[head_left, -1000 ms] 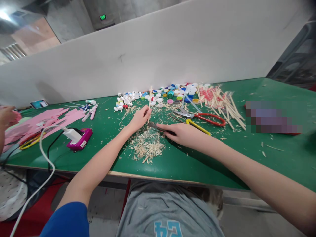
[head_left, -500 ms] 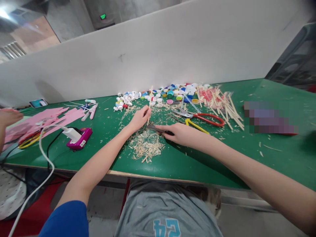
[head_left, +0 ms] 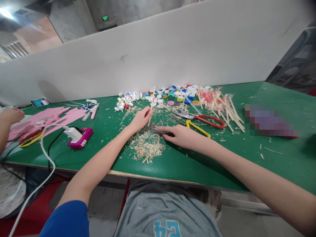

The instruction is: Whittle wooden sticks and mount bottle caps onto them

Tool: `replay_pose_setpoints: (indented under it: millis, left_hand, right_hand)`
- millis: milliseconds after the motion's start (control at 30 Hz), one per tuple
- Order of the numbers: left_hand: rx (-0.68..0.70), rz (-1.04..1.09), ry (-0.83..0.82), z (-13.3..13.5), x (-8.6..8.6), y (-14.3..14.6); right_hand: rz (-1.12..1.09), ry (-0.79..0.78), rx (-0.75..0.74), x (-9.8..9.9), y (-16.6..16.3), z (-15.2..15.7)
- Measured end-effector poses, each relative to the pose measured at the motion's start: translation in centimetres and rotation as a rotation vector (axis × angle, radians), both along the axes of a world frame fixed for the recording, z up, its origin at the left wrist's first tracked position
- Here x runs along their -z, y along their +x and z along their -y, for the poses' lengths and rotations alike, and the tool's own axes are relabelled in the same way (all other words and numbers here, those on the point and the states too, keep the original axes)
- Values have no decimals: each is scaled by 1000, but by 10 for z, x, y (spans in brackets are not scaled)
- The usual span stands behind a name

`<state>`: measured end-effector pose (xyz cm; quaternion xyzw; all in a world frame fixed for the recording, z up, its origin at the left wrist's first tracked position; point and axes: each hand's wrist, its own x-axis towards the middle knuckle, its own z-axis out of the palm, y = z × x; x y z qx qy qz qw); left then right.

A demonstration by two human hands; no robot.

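A green table point(head_left: 74, 154) runs along a white partition. The left hand point(head_left: 140, 119) pinches an upright wooden stick point(head_left: 151, 103) over a pile of shavings point(head_left: 147, 147). Just right, the right hand point(head_left: 181, 135) grips a dark blade point(head_left: 158, 130) touching the stick's base; scissors point(head_left: 199, 119) lie beyond it.

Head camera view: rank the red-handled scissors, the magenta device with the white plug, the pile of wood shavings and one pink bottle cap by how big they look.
1. red-handled scissors
2. pile of wood shavings, close to the scissors, so unsure
3. magenta device
4. pink bottle cap, smallest, though farthest from the camera
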<state>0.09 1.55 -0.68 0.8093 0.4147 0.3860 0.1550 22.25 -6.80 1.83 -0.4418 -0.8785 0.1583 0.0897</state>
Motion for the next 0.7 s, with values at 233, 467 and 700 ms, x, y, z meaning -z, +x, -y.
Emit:
replay_pose_setpoints:
  millis: [233,467,700]
  left_hand:
    - [23,19,-16,2,-1,0]
    - [-4,167,-93,3,1,2]
    - [16,203,-104,2,4,4]
  right_hand:
    - [-37,107,22,6,1,2]
    - [93,268,44,8,2,1]
    - [107,204,27,-6,6,2]
